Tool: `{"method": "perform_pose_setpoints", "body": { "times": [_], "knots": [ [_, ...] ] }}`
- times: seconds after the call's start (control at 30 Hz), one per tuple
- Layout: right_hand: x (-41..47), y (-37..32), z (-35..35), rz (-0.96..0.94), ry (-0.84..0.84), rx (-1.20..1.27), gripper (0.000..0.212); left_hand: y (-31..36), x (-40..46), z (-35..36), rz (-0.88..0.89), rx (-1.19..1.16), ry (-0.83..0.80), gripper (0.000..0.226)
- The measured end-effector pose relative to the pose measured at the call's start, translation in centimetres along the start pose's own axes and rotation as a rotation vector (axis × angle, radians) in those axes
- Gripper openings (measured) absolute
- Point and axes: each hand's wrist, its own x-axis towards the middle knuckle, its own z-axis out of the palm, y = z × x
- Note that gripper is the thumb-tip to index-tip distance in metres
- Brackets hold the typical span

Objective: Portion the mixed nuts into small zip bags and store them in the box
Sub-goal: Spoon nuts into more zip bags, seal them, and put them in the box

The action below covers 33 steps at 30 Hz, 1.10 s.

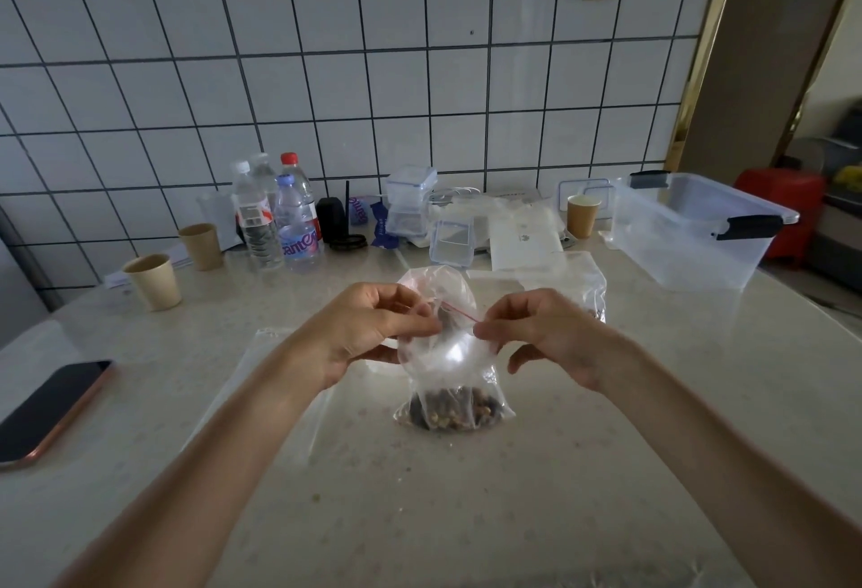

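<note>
phone cut off at left edge, bottle labels partly unreadable, red stool half hidden

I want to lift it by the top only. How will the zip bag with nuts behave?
The zip bag looks thin and floppy, so it will probably sag. The nuts sit at the bottom, so it should hang bottom-heavy. Both hands pinch the red-lined zip; unsealed, it may gape.

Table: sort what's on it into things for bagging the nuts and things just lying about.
For the job: zip bag of nuts, pinched by left hand and right hand; storage box.

Lying about: phone, water bottles, paper cups.
</note>
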Motion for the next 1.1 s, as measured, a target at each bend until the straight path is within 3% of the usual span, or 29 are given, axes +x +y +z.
{"method": "perform_pose_setpoints", "body": {
  "times": [0.13, 0.23, 0.3, 0.37, 0.47, 0.53, 0.7, 0.77, 0.83, 0.9, 1.1],
  "knots": [
    [-0.2, -0.9, 1.1, -0.270, 0.238, -0.398, 0.023, -0.1, 0.5, 0.2, 0.190, 0.284, 0.216, 0.025],
    [-0.5, -0.9, 2.8, -0.450, 0.388, -0.720, 0.029, -0.3, 0.5, 0.8, 0.466, 0.684, 0.384, 0.036],
    [-0.4, -0.9, 3.5, -0.494, 0.455, -0.742, 0.028, -0.4, 0.2, 1.2, 0.542, 0.801, 0.466, 0.035],
    [-0.4, -1.2, 3.3, -0.381, 0.464, -0.691, 0.024, -0.3, -0.1, 1.1, 0.407, 0.704, 0.408, 0.031],
    [-0.5, -1.1, 2.3, -0.025, 0.319, -0.519, 0.058, -0.4, -0.7, 1.0, -0.010, 0.278, 0.130, 0.052],
    [-0.6, -0.6, 1.6, 0.180, 0.174, -0.293, 0.069, -1.1, -1.0, 0.7, -0.139, 0.083, 0.001, 0.060],
    [-0.9, 1.9, 0.1, 0.203, -0.028, 0.159, 0.052, -3.7, -1.9, 0.6, -0.038, -0.202, -0.147, 0.043],
    [-1.1, 2.6, 0.0, 0.166, -0.083, 0.358, 0.040, -4.4, -2.0, 0.9, 0.005, -0.277, -0.154, 0.044],
    [-1.4, 3.2, 0.1, 0.128, -0.119, 0.485, 0.034, -4.8, -1.9, 1.5, 0.046, -0.325, -0.120, 0.032],
    [-1.6, 3.6, 0.4, 0.096, -0.120, 0.534, 0.032, -4.9, -1.9, 2.1, 0.070, -0.375, -0.079, 0.023],
    [-1.5, 3.3, 1.3, 0.032, -0.005, 0.502, 0.015, -4.7, -1.9, 3.0, 0.132, -0.422, -0.099, 0.024]
  ]
}}
